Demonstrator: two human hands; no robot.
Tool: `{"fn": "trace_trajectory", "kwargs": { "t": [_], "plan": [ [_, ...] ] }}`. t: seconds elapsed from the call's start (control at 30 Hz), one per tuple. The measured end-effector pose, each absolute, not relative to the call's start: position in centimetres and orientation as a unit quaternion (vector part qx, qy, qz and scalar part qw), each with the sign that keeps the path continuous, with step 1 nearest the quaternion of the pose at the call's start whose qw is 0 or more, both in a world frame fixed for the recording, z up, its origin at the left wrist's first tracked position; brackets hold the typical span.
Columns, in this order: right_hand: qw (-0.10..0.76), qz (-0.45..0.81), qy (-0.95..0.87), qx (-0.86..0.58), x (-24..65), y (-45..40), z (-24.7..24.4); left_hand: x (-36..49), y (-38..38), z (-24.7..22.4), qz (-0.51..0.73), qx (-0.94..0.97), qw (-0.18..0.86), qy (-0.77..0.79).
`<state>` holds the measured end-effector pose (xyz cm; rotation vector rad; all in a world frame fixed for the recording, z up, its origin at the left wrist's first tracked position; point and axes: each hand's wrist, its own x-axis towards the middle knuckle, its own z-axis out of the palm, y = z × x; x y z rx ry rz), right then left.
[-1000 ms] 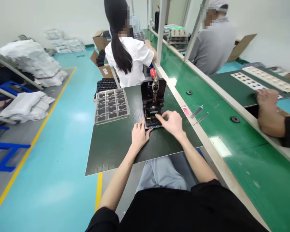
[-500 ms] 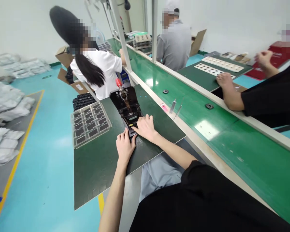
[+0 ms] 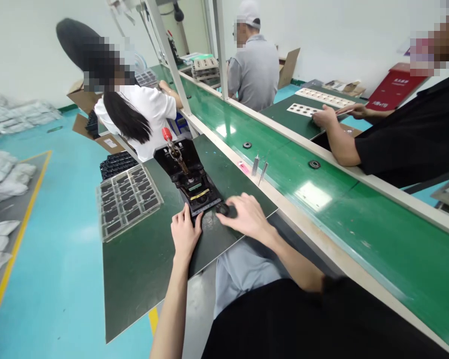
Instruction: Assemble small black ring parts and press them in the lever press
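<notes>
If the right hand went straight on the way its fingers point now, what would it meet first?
Likely the base of the black clamp fixture, with the dark part held in the right hand touching first; relative height is hard to judge.

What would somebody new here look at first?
Probably the bright red knob atop the black fixture on the dark green table. In front, the left hand touches the fixture's near end; the right hand pinches a dark part. A long shiny green counter runs along the right.
</notes>
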<state>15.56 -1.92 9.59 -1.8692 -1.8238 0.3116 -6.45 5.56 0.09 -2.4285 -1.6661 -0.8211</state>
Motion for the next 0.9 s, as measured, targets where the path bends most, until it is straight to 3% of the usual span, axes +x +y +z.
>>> {"fn": "trace_trajectory", "kwargs": {
  "t": [0.13, 0.27, 0.43, 0.63, 0.9],
  "plan": [
    [0.326, -0.005, -0.560, -0.761, 23.2, -9.7, 6.9, -6.7, 5.3, -0.3, -0.280, -0.801, 0.033, -0.528],
    [0.232, -0.126, -0.471, -0.842, 33.2, -9.6, 5.3, -6.6, 5.0, -0.6, -0.284, -0.806, 0.032, -0.519],
    [0.151, -0.074, -0.444, -0.880, 40.6, 0.3, 5.7, -6.6, 4.9, -0.7, -0.289, -0.802, 0.026, -0.522],
    [0.184, 0.007, -0.396, -0.900, 42.8, 11.4, 5.5, -6.9, 4.5, -0.8, -0.297, -0.800, 0.022, -0.522],
    [0.215, 0.006, -0.439, -0.872, 41.5, 14.8, 3.2, -6.9, 4.3, -0.9, -0.284, -0.806, 0.043, -0.518]
  ]
}}
